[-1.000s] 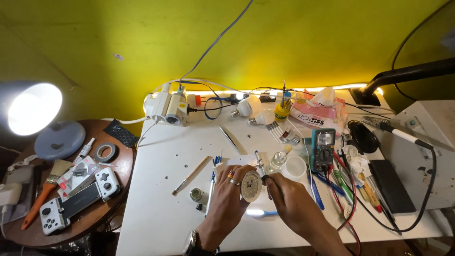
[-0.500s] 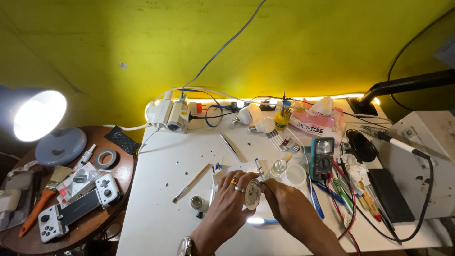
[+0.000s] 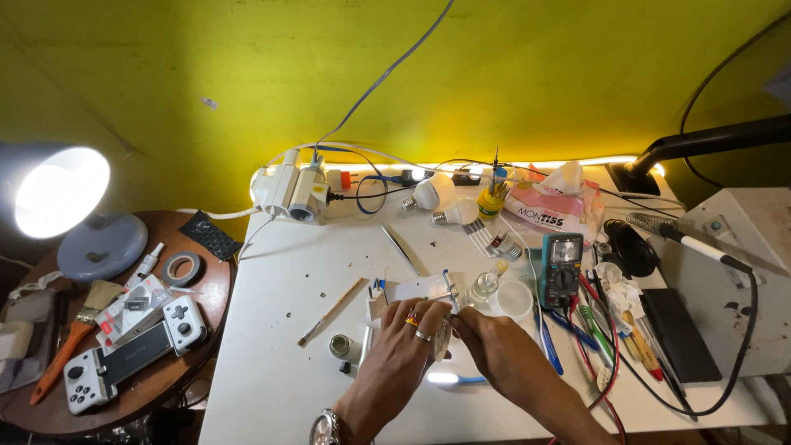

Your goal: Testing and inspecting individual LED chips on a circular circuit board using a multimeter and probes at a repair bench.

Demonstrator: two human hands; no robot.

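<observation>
— Pale, round, edge-on: small disc (image 3: 442,339), pinched between both hands above the white table (image 3: 280,346).
— Nearer which?
— Left hand (image 3: 404,346), ringed fingers (image 3: 420,325) closed round its left rim; right hand (image 3: 494,350) pinching the right edge. Long axis roughly upright.

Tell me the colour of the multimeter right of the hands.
Teal-blue casing with a dark dial face, on the multimeter; the head view shows it clearly.

White table (image 3: 288,330); yellow wall (image 3: 247,74); teal multimeter (image 3: 562,268).
</observation>
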